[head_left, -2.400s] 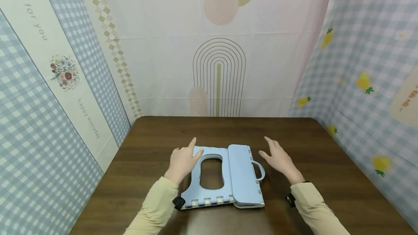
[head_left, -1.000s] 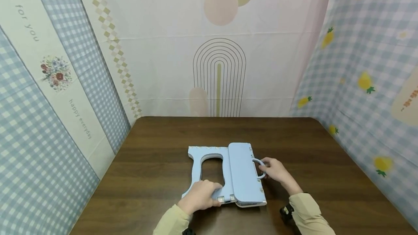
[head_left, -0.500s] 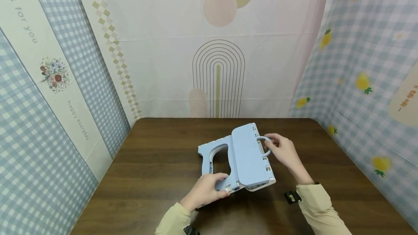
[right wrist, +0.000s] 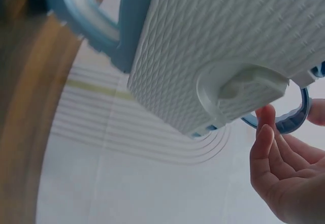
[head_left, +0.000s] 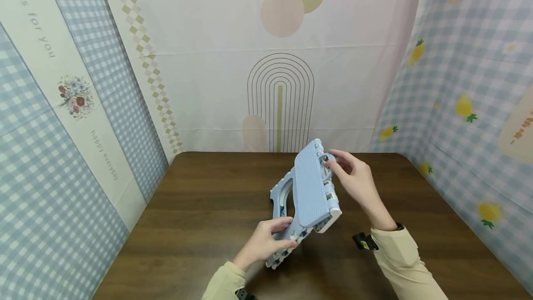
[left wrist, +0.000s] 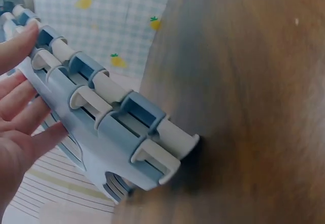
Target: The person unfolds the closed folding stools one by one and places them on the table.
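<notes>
Though dark, table (head_left: 200, 193) before pale cloth (head_left: 204, 68).

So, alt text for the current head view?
A pale blue folding stool is held tilted over a brown table: the left hand grips its near side, the right hand pinches its handle. Patterned cloths hang behind and on both sides.

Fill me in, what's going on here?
A person is holding a light-blue folding step stool over a wooden table with both hands. The left hand grips the stool's near side, and the right hand holds the carry handle. The stool looks folded and is tilted, handle side up. Can't tell whether its lower end touches the table.
</notes>
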Motion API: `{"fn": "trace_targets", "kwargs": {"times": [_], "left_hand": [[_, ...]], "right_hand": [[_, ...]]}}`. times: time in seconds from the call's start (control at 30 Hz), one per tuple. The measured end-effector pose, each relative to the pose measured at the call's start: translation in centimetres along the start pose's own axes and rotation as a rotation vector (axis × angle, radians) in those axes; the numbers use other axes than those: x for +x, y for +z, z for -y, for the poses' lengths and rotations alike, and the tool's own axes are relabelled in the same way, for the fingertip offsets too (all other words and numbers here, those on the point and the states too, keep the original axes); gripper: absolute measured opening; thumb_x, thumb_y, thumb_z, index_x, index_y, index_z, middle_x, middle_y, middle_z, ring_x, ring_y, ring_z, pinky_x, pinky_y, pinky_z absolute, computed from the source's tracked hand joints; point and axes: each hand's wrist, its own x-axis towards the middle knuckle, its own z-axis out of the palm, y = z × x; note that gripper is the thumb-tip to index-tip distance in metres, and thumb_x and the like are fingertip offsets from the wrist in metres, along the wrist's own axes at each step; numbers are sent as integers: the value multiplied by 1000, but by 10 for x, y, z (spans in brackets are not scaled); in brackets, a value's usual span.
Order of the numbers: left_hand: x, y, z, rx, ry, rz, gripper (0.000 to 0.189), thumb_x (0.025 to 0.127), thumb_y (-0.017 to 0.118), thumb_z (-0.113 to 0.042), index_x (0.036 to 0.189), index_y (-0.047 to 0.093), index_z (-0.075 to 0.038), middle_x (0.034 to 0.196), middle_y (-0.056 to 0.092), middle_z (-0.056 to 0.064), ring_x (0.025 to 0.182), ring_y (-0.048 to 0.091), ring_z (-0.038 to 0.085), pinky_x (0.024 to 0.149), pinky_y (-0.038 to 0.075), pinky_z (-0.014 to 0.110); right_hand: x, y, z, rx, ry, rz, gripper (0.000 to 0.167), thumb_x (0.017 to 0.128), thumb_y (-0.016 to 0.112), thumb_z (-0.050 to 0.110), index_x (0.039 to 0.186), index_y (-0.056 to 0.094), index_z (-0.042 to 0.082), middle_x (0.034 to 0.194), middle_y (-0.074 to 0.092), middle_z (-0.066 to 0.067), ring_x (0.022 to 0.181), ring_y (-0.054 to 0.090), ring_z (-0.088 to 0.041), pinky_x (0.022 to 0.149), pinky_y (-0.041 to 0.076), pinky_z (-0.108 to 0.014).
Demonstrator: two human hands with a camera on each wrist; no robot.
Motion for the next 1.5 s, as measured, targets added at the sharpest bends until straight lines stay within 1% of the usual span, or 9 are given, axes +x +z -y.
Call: {"fn": "trace_targets", "kwargs": {"times": [0.23, 0.5, 0.67, 0.9, 1.0, 1.1, 1.23, 1.33, 1.5], "left_hand": [[-1, 1, 5, -187, -72, -24, 50, 77, 80, -8, 122, 60, 3, 118, 67, 24, 105, 67, 18, 95, 54, 30], [-7, 2, 12, -377, -93, -18, 50, 80, 77, -5, 122, 54, 10, 117, 62, 34, 97, 63, -4, 97, 50, 53], [-10, 2, 11, -373, -134, -16, 49, 82, 76, -8, 123, 55, 6, 119, 64, 30, 99, 63, -2, 98, 51, 51], [-14, 3, 11, -375, -123, -29, 45, 82, 76, -7, 121, 56, 4, 119, 65, 29, 102, 65, 2, 95, 54, 31], [-16, 1, 13, -389, -122, -37, 45, 81, 77, -7, 119, 56, 4, 118, 65, 30, 102, 65, 4, 94, 52, 25], [-19, 0, 15, -394, -131, -42, 44, 79, 78, -6, 117, 56, 3, 117, 65, 29, 100, 66, 4, 93, 52, 22], [-22, -1, 18, -393, -110, -35, 44, 79, 78, -6, 117, 56, 3, 117, 65, 29, 99, 66, 2, 94, 51, 22], [-22, -2, 18, -397, -66, -28, 44, 80, 77, -7, 117, 56, 4, 117, 65, 30, 99, 66, 2, 95, 51, 23], [-21, -2, 17, -391, -26, -29, 41, 82, 77, -9, 115, 56, 3, 116, 65, 29, 101, 66, 2, 96, 51, 22]], "right_hand": [[6, 12, 17, 95, -101, 25, 37, 96, 61, 27, 131, 61, 14, 110, 71, -13, 88, 60, 6, 76, 50, -14], [-2, 26, 28, 111, -239, 74, 38, 97, 59, 24, 135, 58, 24, 124, 67, -7, 119, 57, -19, 105, 43, -45], [-11, 36, 25, 114, -272, 42, 42, 98, 57, 18, 140, 52, 21, 130, 62, -6, 119, 55, -17, 100, 44, -27], [-42, 48, -11, 247, -124, 14, 35, 103, 48, 19, 136, 51, 7, 133, 59, -13, 116, 53, 0, 94, 42, -7], [-63, 56, -35, 313, -66, 133, 33, 104, 42, 17, 132, 53, 2, 129, 60, -19, 111, 56, 4, 91, 50, -16], [-89, 66, -47, 279, -33, 329, 36, 105, 37, 16, 134, 51, 0, 132, 58, -24, 114, 58, -7, 92, 52, -29], [-116, 81, -48, 250, -71, 513, 41, 104, 42, 15, 141, 43, -3, 139, 51, -26, 125, 53, -16, 100, 49, -36], [-125, 94, -44, 303, -104, 496, 46, 99, 53, 13, 142, 42, -2, 134, 56, -23, 122, 54, -10, 101, 49, -33], [-128, 109, -35, 352, 0, 331, 38, 93, 65, 16, 129, 54, 12, 124, 64, -10, 109, 59, -3, 96, 50, -31]]}}
